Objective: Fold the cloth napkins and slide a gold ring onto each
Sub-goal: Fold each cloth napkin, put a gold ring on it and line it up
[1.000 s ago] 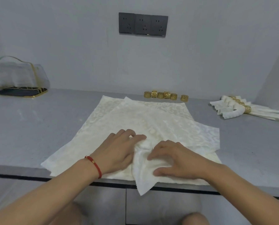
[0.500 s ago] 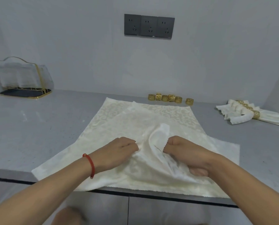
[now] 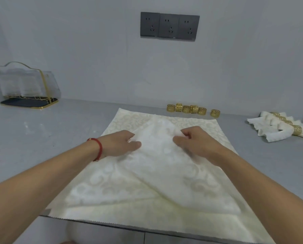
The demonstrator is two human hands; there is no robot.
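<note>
Both hands, left hand [image 3: 122,143] and right hand [image 3: 194,141], pinch the napkin [image 3: 152,175] mid-frame; the clear holder [image 3: 26,83] at upper left looks empty, I think.

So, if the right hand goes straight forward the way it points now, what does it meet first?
Probably only more cloth napkin, then the loose gold rings near the wall. The right hand pinches the cloth; depth is uncertain.

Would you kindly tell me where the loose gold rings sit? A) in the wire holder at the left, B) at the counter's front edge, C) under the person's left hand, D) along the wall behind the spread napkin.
D: the loose gold rings stand in a row at the wall's foot, behind the spread napkin.
</note>
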